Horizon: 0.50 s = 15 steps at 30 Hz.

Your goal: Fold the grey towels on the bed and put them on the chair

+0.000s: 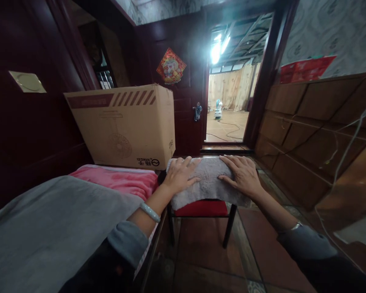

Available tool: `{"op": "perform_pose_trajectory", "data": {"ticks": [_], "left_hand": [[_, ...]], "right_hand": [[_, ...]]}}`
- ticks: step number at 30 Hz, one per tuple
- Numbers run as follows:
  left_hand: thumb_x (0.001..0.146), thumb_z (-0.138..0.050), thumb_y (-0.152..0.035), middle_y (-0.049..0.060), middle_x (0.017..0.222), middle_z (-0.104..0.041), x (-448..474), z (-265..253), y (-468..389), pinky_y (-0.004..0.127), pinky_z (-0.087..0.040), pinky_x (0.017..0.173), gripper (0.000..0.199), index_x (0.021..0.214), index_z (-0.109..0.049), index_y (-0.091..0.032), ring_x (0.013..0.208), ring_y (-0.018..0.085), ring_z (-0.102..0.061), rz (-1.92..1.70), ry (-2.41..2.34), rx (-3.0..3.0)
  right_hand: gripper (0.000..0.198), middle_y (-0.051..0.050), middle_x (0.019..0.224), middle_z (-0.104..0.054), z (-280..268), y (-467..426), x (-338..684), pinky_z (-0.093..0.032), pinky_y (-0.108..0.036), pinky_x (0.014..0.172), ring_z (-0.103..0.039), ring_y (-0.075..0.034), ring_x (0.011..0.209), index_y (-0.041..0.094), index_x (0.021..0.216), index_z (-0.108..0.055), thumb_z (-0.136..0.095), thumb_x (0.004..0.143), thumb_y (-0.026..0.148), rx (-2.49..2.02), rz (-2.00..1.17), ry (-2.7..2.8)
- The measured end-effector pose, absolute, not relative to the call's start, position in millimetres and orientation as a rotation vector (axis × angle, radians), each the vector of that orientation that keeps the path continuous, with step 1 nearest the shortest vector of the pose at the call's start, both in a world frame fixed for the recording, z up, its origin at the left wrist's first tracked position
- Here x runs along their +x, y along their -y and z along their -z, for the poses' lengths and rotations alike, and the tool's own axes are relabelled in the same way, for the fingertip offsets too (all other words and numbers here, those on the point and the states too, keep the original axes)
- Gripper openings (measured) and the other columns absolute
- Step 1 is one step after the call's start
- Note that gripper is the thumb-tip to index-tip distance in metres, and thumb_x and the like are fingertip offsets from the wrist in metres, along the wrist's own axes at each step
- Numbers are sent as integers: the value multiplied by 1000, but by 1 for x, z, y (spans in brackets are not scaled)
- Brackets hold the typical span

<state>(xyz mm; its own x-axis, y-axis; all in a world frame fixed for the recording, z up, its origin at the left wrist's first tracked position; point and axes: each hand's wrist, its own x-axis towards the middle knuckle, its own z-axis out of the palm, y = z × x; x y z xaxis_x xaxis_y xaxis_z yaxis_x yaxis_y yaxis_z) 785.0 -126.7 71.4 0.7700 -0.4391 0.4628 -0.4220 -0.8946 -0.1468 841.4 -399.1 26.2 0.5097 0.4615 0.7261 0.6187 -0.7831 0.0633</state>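
A grey towel (208, 179) lies spread over a small chair with a red seat (201, 208) and dark legs. My left hand (180, 176) rests flat on the towel's left part, its thumb pointing inward. On the right part lies my right hand (241, 174), fingers stretched forward and slightly apart. Both palms face down and neither hand grips the cloth. The towel's near edge hangs a little over the front of the red seat. Most of the chair's top is hidden under the cloth.
Left of the chair, a bed carries a grey blanket (57, 228) and a pink blanket (122, 181). A large cardboard box (125, 130) stands behind them. An open doorway (227, 118) lies ahead. Wooden cabinets (293, 130) with a red basket (306, 70) and loose cables line the right.
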Motion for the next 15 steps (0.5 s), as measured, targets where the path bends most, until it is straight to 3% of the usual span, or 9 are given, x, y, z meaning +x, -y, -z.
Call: {"op": "perform_pose_trajectory", "data": {"ticks": [5, 8, 11, 15], "left_hand": [[83, -66, -61, 13, 125, -59, 785, -77, 113, 47, -39, 103, 79, 147, -44, -21, 116, 32, -52, 731, -632, -2987], [83, -68, -55, 15, 139, -54, 776, -68, 94, 48, -40, 106, 76, 147, -43, -22, 128, 33, -48, 739, -501, -3081], [87, -65, -41, 17, 154, -43, 748, -42, 69, 51, -38, 111, 77, 154, -32, -22, 138, 33, -43, 754, -305, -3198], [80, -68, -27, 18, 162, -31, 670, 10, 32, 53, -30, 119, 89, 158, -25, -20, 151, 33, -28, 521, 1, -3363]], "right_hand": [[65, -12, 135, -60, -26, 396, 841, -33, -52, 101, -50, -35, 115, 27, 150, -45, -46, 94, 61, -2558, 1175, 911], [64, -12, 131, -62, -24, 395, 839, -33, -54, 101, -52, -36, 113, 29, 149, -46, -43, 94, 62, -2524, 1200, 920], [67, -16, 121, -66, -22, 396, 838, -38, -56, 93, -55, -38, 105, 26, 143, -53, -38, 92, 68, -2469, 1210, 929], [80, -23, 105, -69, -19, 395, 842, -40, -62, 78, -59, -42, 88, 27, 125, -68, -40, 78, 86, -2283, 1159, 913]]}}
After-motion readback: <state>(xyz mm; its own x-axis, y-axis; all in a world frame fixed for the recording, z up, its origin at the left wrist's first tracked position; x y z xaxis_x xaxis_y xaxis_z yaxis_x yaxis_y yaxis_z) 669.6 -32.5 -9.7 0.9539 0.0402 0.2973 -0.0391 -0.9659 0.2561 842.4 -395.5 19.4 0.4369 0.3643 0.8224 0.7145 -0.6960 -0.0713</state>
